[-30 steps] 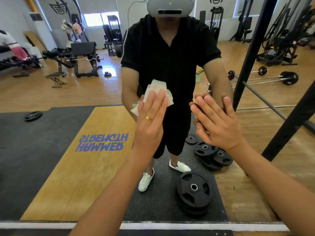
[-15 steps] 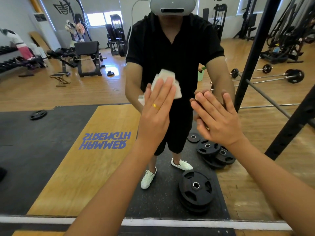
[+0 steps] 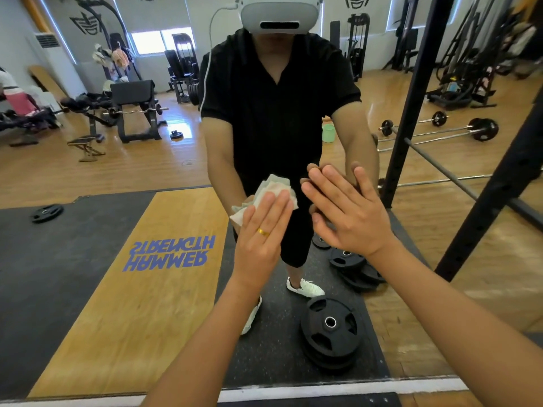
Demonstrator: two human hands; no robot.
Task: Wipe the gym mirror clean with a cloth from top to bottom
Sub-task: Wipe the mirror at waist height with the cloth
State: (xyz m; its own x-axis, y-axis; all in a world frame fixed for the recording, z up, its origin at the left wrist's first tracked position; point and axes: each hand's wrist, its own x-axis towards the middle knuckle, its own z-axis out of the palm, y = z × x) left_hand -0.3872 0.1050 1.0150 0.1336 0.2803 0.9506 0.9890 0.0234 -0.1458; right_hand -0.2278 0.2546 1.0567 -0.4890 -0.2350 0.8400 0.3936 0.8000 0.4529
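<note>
Cloth (image 3: 276,186) sits flat on the gym mirror (image 3: 88,171), around waist height on your reflection (image 3: 276,98), pinned there by the straight fingers of your left grip (image 3: 261,239). Your right grip (image 3: 349,218) is spread open just beside it, palm to the mirror, holding nothing. The mirror's top is out of view, so I can't judge it. The stretch below the cloth looks like it's yet to be wiped.
</note>
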